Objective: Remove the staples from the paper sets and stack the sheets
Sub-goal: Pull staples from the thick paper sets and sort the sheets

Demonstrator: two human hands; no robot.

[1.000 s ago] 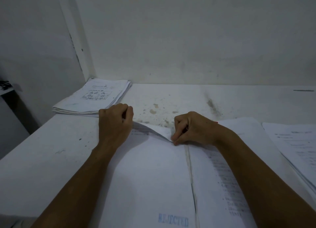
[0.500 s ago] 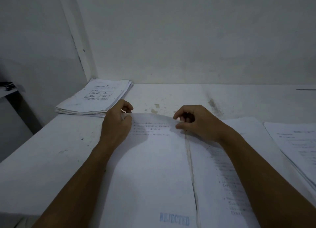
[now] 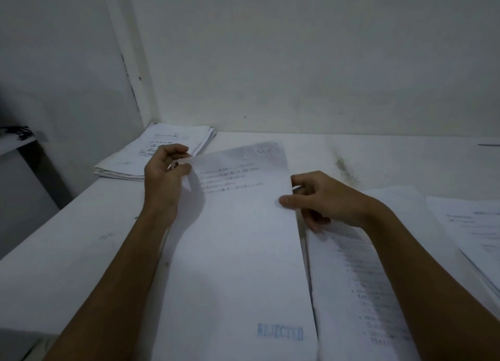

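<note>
**Sheet held by two corners**

At the table's (image 3: 67, 252) near edge, both hands grip one sheet (image 3: 238, 238). The left hand (image 3: 165, 173) pinches its far left corner between thumb and fingers; the right hand (image 3: 322, 198) grasps the right edge, thumb on top, fingers curled beneath. The sheet's far end is raised off the table, its few lines of print blurred — a blue "REJECTED" stamp (image 3: 280, 332) sits near its close end. Just right of it, partly under the right forearm, lies a printed page (image 3: 359, 293). Further right, another pile (image 3: 476, 230) runs off the frame. Beyond the left hand, in the corner by the wall (image 3: 297, 57), rests a stack (image 3: 127, 163) of sheets — well apart from the held one.
</note>
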